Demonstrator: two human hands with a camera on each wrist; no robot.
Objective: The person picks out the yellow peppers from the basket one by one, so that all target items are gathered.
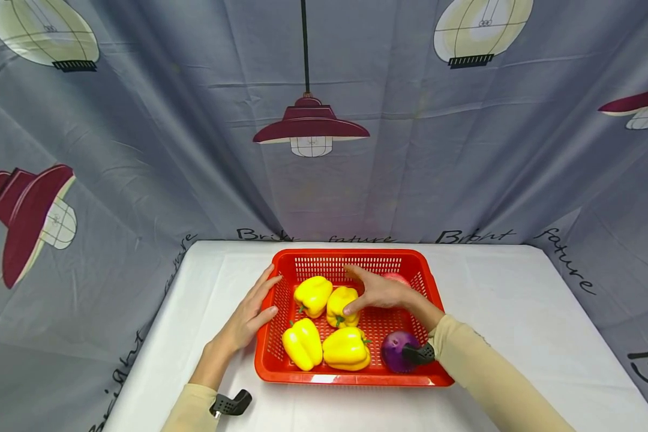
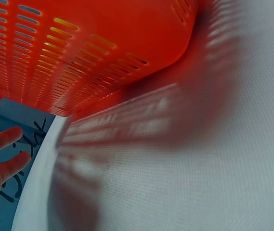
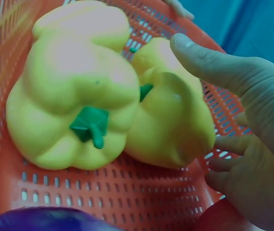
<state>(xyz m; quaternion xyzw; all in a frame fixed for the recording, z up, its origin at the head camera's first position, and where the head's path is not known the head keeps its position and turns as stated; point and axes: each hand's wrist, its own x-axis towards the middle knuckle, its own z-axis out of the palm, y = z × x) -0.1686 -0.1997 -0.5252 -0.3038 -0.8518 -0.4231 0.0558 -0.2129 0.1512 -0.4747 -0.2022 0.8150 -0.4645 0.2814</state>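
Right hand [image 1: 379, 291]: spread about far-right pepper [image 1: 339, 299], no grip | Left hand [image 1: 250, 315]: extended, empty, by basket [image 1: 283, 377] | Best: cup both flanks evenly

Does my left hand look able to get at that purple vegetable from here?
Probably not without shifting: your left hand is at the left side of the red basket, while yellow peppers lie between it and the purple vegetable near the front right corner.

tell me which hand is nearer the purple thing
Right. The right hand reaches into the red basket, just beyond the purple thing; the left hand is at the basket's left rim, with yellow peppers in between.
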